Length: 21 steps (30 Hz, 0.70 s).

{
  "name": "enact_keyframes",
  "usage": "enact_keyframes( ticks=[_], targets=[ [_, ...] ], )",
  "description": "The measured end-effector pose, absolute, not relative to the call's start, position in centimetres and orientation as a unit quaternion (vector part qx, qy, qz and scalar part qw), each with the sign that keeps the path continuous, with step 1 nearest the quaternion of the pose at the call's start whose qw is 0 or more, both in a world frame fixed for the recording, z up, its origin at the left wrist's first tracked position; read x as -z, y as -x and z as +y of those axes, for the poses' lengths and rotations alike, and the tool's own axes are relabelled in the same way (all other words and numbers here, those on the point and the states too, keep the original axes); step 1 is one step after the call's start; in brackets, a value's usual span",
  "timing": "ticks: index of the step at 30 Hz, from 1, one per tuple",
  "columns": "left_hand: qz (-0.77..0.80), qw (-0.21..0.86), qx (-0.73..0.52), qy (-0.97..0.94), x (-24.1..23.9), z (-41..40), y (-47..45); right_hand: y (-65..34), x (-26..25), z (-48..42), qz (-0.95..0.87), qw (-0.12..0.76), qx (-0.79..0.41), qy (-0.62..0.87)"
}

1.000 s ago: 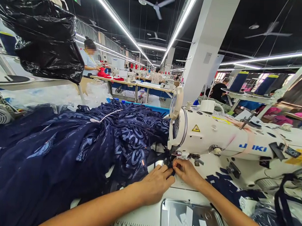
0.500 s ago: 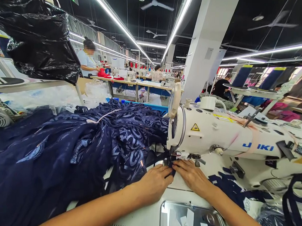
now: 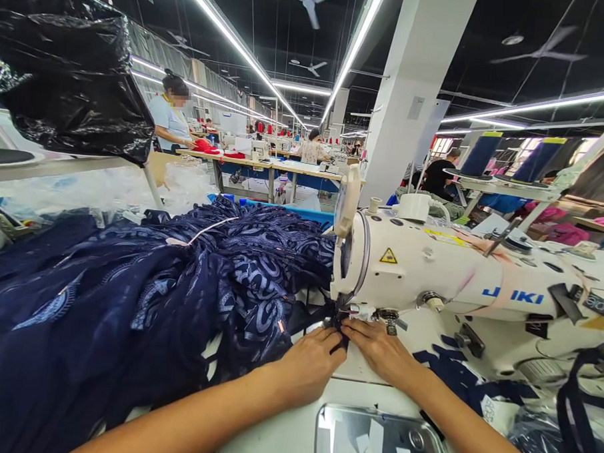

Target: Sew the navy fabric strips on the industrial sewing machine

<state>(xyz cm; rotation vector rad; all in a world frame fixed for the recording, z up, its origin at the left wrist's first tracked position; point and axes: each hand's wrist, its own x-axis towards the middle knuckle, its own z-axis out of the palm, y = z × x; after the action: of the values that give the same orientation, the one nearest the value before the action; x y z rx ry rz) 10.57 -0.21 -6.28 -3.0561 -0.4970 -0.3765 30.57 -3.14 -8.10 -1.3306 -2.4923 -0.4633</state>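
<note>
A small piece of navy fabric (image 3: 338, 339) lies under the needle area of a white sewing machine (image 3: 400, 261). My left hand (image 3: 312, 362) is closed on the fabric's near left side, its fingers curled and fingertips close to the presser foot. From the right, my right hand (image 3: 379, 351) pinches the same fabric, fingertips almost meeting those of the left. The fabric's edge is mostly hidden under the fingers. A large heap of navy lace garments (image 3: 260, 271) spreads to the left of the machine, up against my left forearm.
A metal tray (image 3: 342, 448) with white labels sits at the front. Navy fabric scraps (image 3: 456, 370) and a plastic bag (image 3: 538, 434) lie to the right. Black plastic (image 3: 72, 89) covers something at upper left. Thread cones (image 3: 478, 154) stand behind; co-workers sit at tables beyond.
The view has shifted slightly, so everything sits a little further left. Both hands stay at the needle, still on the fabric.
</note>
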Motion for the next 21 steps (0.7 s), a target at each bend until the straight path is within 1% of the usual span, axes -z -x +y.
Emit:
enact_keyframes(
  ticks=[17,21],
  targets=[
    [-0.189,0.056,0.115,0.974,6.9,0.6,-11.8,-30.0,7.6,-2.9,-0.837,0.116,0.243,0.477],
    [-0.203,0.058,0.129,0.969,7.1,0.5,-11.9,-29.8,7.6,-2.8,-0.829,0.119,0.246,0.487]
  ],
)
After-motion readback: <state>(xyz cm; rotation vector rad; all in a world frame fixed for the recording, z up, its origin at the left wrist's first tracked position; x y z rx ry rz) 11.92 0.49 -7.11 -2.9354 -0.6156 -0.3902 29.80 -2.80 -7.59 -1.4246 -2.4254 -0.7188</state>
